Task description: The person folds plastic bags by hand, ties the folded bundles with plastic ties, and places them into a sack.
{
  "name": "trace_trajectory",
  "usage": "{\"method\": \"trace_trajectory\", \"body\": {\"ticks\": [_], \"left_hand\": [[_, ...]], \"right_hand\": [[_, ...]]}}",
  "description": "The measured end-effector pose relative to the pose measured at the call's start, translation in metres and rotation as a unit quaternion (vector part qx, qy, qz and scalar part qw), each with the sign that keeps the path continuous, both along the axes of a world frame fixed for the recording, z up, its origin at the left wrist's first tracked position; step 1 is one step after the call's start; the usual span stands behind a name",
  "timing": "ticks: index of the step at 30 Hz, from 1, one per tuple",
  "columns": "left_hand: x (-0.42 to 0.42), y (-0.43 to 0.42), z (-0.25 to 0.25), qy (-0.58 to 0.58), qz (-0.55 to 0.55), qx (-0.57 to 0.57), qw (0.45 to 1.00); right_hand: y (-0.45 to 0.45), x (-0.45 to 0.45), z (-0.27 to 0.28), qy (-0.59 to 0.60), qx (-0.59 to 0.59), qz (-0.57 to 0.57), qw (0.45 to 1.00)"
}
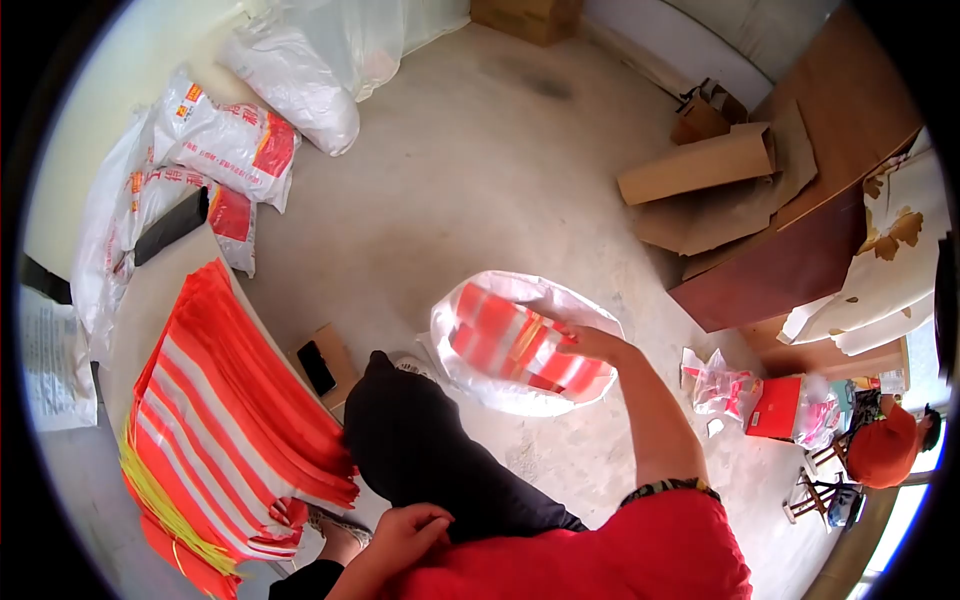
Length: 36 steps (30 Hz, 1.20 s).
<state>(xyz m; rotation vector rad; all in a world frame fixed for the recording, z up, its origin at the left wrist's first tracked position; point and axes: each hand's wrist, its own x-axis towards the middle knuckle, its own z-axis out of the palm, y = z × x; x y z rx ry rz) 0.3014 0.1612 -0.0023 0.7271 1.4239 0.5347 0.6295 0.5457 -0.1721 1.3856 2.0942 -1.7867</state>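
Observation:
Inside a white woven sack [460, 385] on the floor lies a folded red-and-white striped bundle [485, 335], slightly blurred, with a yellowish tie around it. My right hand [592, 343] reaches over the sack's rim and grips the bundle's right part; some fingertips are hidden. Close to my body, my left hand [408, 535] rests by my thigh with its fingers curled in, and nothing shows in it. To the left, a thick stack of red-and-white striped cloth or bags [240, 410] lies fanned out on a pale surface. Yellow strips [170, 500] trail along the stack's lower left edge.
Full white-and-red sacks [225, 150] lean at the upper left. A black phone [316, 368] lies on a small cardboard box beside the stack. Opened cardboard [700, 165] sits by the brown furniture at right. Another person [885, 450] sits at far right, near a red box [775, 408].

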Motion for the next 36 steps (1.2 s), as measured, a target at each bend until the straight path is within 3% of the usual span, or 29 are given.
{"method": "trace_trajectory", "body": {"ticks": [2, 5, 8, 10, 13, 14, 17, 20, 27, 30, 33, 36], "left_hand": [[0.002, -0.004, -0.001, -0.001, 0.014, -0.011, 1.000], [0.001, -0.001, 0.000, 0.012, 0.022, -0.015, 1.000], [0.001, 0.001, 0.002, 0.009, 0.022, -0.018, 1.000], [0.001, 0.003, 0.000, -0.001, 0.025, -0.025, 0.999], [0.003, 0.005, -0.005, -0.020, 0.034, -0.035, 0.999], [0.003, 0.008, -0.005, -0.015, 0.023, -0.029, 0.999], [0.005, 0.015, -0.002, 0.000, 0.000, -0.010, 1.000], [0.006, 0.016, 0.000, 0.009, -0.009, 0.009, 1.000], [0.005, 0.006, -0.002, 0.006, 0.000, 0.018, 1.000], [0.003, 0.001, -0.008, -0.006, 0.009, 0.024, 1.000], [0.003, 0.001, -0.007, -0.008, 0.019, 0.044, 0.999], [0.002, -0.003, -0.007, 0.000, 0.017, 0.061, 0.998]], "right_hand": [[0.001, 0.028, -0.118, -0.087, 0.066, 0.016, 0.994], [0.000, 0.031, -0.158, -0.187, 0.148, 0.081, 0.968], [0.004, 0.026, -0.146, -0.181, 0.133, 0.023, 0.974], [0.011, 0.021, -0.099, -0.149, 0.133, -0.048, 0.979], [-0.001, 0.002, -0.049, -0.192, 0.284, -0.068, 0.937], [0.001, 0.014, -0.109, -0.187, 0.303, -0.081, 0.931], [-0.035, -0.017, -0.101, -0.257, 0.297, 0.036, 0.919], [-0.048, -0.022, -0.164, -0.235, 0.252, -0.004, 0.939], [-0.022, -0.063, -0.155, -0.302, 0.147, 0.058, 0.940], [-0.037, -0.058, -0.139, -0.289, 0.266, 0.004, 0.920], [-0.061, -0.059, -0.079, -0.258, 0.269, -0.049, 0.927], [-0.080, -0.039, -0.115, -0.141, 0.094, 0.056, 0.984]]}}
